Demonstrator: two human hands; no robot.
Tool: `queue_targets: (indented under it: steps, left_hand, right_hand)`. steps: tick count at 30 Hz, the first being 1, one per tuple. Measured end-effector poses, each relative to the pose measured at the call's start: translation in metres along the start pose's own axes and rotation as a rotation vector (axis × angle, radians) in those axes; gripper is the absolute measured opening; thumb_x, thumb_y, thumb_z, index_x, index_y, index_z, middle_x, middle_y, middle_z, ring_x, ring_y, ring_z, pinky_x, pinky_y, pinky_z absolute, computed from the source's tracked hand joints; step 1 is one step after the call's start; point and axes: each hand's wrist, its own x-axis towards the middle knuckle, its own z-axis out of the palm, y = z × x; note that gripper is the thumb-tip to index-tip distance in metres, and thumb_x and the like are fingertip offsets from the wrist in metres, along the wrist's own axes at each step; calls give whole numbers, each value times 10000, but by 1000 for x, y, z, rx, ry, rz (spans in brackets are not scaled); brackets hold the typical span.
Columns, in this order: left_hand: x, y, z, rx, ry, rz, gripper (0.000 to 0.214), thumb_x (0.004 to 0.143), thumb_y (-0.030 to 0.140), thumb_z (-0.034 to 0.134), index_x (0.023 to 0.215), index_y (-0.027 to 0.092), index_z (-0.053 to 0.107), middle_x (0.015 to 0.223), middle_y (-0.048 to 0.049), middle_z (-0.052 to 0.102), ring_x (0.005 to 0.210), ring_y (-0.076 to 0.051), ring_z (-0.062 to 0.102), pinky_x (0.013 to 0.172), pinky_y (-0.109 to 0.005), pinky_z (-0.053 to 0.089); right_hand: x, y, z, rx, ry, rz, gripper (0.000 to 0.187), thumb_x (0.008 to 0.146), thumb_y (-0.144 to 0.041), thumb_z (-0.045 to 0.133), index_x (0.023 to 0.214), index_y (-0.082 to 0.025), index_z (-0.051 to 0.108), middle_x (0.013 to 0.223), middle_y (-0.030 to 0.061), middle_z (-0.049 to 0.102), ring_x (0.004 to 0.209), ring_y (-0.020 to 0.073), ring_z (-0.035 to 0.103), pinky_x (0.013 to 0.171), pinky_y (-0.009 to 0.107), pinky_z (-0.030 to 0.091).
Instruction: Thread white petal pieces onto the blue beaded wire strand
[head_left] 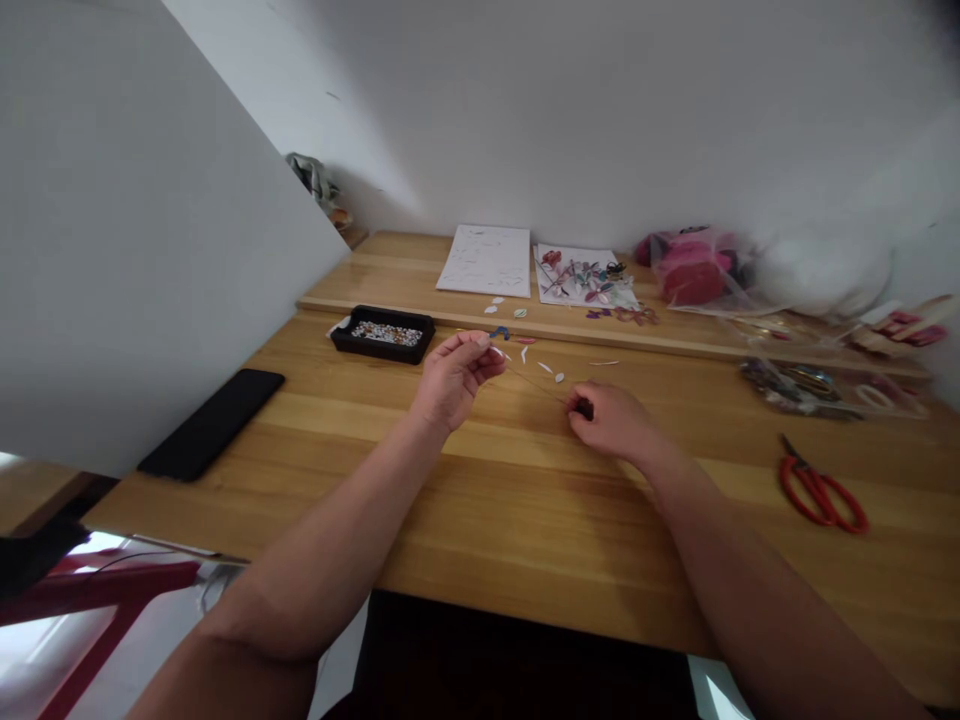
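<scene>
My left hand (454,376) is raised a little above the wooden table (525,500), its fingers pinched on one end of a thin wire (534,383) with a small blue bead (499,333) near the fingertips. My right hand (609,420) rests on the table to the right, fingers curled round a small dark thing at the wire's other end. Small white petal-like pieces (551,370) lie scattered just beyond both hands.
A black tray of beads (384,333) sits left of my left hand, a black phone (212,422) near the left edge. Red scissors (821,492) lie at right. Two paper sheets (486,260), plastic bags with pink and white material (697,268) line the raised back shelf.
</scene>
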Motion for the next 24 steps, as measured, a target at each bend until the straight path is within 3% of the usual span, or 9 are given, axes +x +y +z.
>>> queue_targets:
  steps: [4, 7, 11, 14, 19, 24]
  left_hand:
    - [-1, -3, 0, 0, -28, -37, 180, 732, 215, 801, 754, 157, 633, 707, -25, 688, 667, -145, 675, 742, -321, 575]
    - [-2, -4, 0, 12, -38, -47, 197, 727, 228, 811, 772, 162, 631, 739, -28, 705, 668, -156, 692, 747, -336, 581]
    - [-7, -9, 2, 26, -76, -115, 246, 704, 255, 843, 783, 162, 629, 854, -48, 736, 691, -182, 719, 768, -377, 593]
    - [-12, -16, 4, 35, -142, -207, 291, 661, 279, 883, 794, 161, 652, 991, -72, 756, 747, -206, 741, 774, -384, 599]
    - [-17, -28, 6, 30, -202, -333, 298, 641, 270, 900, 770, 161, 655, 1005, -74, 760, 750, -219, 752, 743, -361, 598]
    - [-20, -31, 8, 0, -219, -391, 241, 682, 237, 868, 793, 157, 670, 850, -47, 730, 719, -185, 724, 711, -335, 592]
  right_hand:
    - [-3, -1, -6, -33, -44, 10, 116, 748, -123, 612, 810, -207, 662, 864, 91, 713, 742, 224, 605, 653, 344, 412]
    - [-4, -5, -10, -44, -6, -4, 97, 769, -155, 630, 836, -208, 674, 901, 103, 727, 797, 251, 639, 682, 362, 439]
    - [-8, -20, -14, 91, 277, -2, 142, 846, -218, 614, 959, -217, 700, 977, 112, 740, 899, 273, 677, 745, 393, 492]
    - [-11, -36, -12, 404, 441, 7, 173, 882, -269, 616, 1035, -225, 684, 1015, 100, 740, 895, 242, 692, 745, 384, 532]
    - [-16, -59, -1, 944, 311, -34, 313, 862, -273, 641, 1170, -251, 590, 1216, 98, 687, 1095, 243, 685, 802, 379, 599]
    - [-15, -69, 6, 1050, 220, -12, 397, 841, -284, 655, 1220, -272, 539, 1316, 101, 621, 1013, 210, 694, 757, 364, 628]
